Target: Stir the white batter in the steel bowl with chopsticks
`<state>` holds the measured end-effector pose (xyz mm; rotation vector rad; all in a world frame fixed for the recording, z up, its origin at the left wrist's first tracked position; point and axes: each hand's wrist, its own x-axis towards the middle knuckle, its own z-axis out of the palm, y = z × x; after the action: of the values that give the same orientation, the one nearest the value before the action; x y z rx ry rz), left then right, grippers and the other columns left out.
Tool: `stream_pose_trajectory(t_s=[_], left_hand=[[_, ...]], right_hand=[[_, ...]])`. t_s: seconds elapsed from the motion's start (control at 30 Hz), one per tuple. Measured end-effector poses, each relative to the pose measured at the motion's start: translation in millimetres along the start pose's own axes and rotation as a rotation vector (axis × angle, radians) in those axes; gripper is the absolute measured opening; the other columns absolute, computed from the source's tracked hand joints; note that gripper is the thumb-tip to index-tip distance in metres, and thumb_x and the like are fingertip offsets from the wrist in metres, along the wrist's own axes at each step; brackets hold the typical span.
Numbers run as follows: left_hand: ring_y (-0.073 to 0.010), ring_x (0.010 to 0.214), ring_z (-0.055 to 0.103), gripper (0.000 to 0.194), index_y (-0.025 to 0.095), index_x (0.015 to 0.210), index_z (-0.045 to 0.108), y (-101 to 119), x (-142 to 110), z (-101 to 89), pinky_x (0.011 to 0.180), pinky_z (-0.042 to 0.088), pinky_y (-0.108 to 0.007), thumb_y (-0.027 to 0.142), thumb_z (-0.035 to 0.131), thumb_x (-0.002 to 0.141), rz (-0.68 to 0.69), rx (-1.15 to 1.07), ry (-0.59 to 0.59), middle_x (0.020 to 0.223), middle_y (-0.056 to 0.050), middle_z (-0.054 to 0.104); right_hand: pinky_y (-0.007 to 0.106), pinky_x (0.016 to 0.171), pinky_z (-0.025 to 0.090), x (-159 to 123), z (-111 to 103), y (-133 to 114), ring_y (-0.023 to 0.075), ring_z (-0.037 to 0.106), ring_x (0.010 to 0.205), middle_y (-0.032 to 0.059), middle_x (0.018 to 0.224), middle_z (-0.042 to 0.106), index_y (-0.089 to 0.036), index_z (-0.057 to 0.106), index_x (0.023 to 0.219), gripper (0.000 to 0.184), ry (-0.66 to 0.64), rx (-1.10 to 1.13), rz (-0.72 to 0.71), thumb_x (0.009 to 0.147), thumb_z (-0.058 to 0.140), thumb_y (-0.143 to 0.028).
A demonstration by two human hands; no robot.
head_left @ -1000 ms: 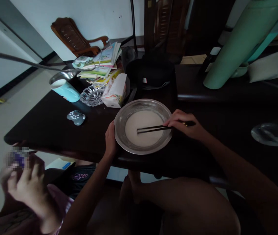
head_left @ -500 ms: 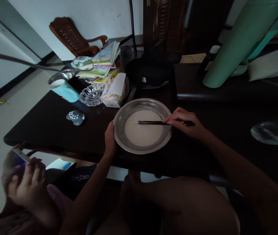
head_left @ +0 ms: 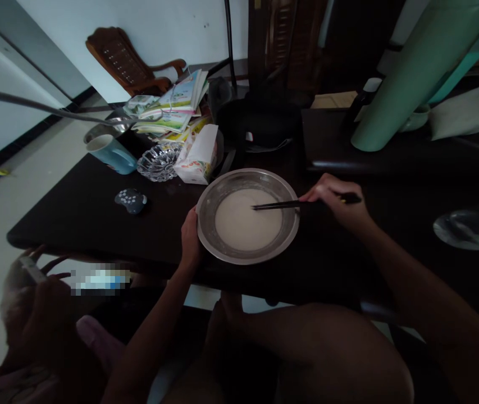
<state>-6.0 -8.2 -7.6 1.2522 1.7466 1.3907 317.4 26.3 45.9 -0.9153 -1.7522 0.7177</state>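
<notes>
A metal bowl (head_left: 290, 235) sits on the dark table, holding a milky white liquid (head_left: 243, 224). My left hand (head_left: 190, 235) grips the bowl's left rim, its thumb near the edge. Over the bowl's right rim, my right hand (head_left: 334, 196) is closed around a pair of black chopsticks (head_left: 279, 205). Their tips reach into the liquid near its centre, and the thick ends stick out behind the hand.
Left on the dark table (head_left: 66, 213) are a light blue mug (head_left: 110, 154), a glass dish (head_left: 159, 163), a tissue box (head_left: 197, 157), booklets (head_left: 176, 106) and a grey spotted object (head_left: 131, 200). A green cylinder (head_left: 411, 78) rises at right. Another person's hand (head_left: 49, 303) holds a device lower left.
My right hand has moved to the right with the chopsticks, whose tips have shifted right in the liquid. My left hand stays on the rim. The other person's hand has darkened.
</notes>
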Motion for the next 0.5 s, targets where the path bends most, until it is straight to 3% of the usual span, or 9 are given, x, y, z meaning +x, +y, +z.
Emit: stream_pose_trajectory(t_s=[0.07, 0.13, 0.27, 0.33, 0.43, 0.5], left_hand=[[-0.0237, 0.109, 0.061, 0.044, 0.02, 0.111, 0.067, 1, 0, 0.5, 0.098, 0.045, -0.034, 0.048, 0.039, 0.093, -0.013, -0.011, 0.002, 0.113, -0.007, 0.07], [-0.0235, 0.109, 0.061, 0.044, 0.019, 0.112, 0.067, 2, -1, 0.7, 0.098, 0.045, -0.033, 0.047, 0.039, 0.093, -0.014, -0.027, -0.002, 0.113, -0.006, 0.07], [-0.0237, 0.11, 0.061, 0.044, 0.017, 0.112, 0.066, 5, -2, 0.7, 0.098, 0.045, -0.033, 0.046, 0.038, 0.094, 0.004, -0.026, -0.009, 0.114, -0.008, 0.07], [-0.024, 0.111, 0.06, 0.047, 0.016, 0.113, 0.066, 6, -3, 0.5, 0.099, 0.045, -0.034, 0.047, 0.037, 0.094, 0.013, -0.025, -0.01, 0.115, -0.009, 0.069], [-0.0241, 0.112, 0.06, 0.047, 0.017, 0.113, 0.067, 5, -3, -0.1, 0.101, 0.044, -0.035, 0.048, 0.037, 0.094, 0.018, -0.032, -0.016, 0.117, -0.008, 0.069], [-0.0244, 0.113, 0.06, 0.045, 0.018, 0.112, 0.067, 5, -3, -0.5, 0.102, 0.043, -0.036, 0.048, 0.038, 0.094, 0.018, -0.023, -0.018, 0.118, -0.008, 0.069]], right_hand=[[0.036, 0.064, 0.051, 1, -3, 0, 0.0185, 0.065, 0.062, 0.0025, 0.063, 0.071, -0.024, 0.067, 0.058, 0.044, 0.068, 0.103, 0.044, 0.095, 0.054, -0.045], [0.035, 0.062, 0.051, -1, 1, -2, 0.0183, 0.065, 0.06, 0.0024, 0.062, 0.07, -0.023, 0.066, 0.057, 0.046, 0.001, 0.167, 0.065, 0.095, 0.054, -0.046], [0.035, 0.069, 0.052, -2, 10, -3, 0.0203, 0.067, 0.078, 0.0027, 0.082, 0.077, -0.026, 0.075, 0.078, 0.022, -0.209, 0.047, -0.011, 0.09, 0.063, -0.04], [0.036, 0.071, 0.051, -1, 7, -1, 0.0203, 0.066, 0.078, 0.0029, 0.082, 0.076, -0.027, 0.075, 0.079, 0.02, -0.142, -0.009, -0.028, 0.09, 0.064, -0.039], [0.037, 0.068, 0.051, 1, -1, 1, 0.0194, 0.065, 0.067, 0.0029, 0.066, 0.072, -0.025, 0.069, 0.063, 0.04, 0.053, 0.051, 0.012, 0.095, 0.056, -0.044], [0.037, 0.065, 0.051, 0, -1, 1, 0.0191, 0.065, 0.062, 0.0027, 0.061, 0.07, -0.024, 0.066, 0.058, 0.046, 0.061, 0.118, 0.041, 0.096, 0.052, -0.046]])
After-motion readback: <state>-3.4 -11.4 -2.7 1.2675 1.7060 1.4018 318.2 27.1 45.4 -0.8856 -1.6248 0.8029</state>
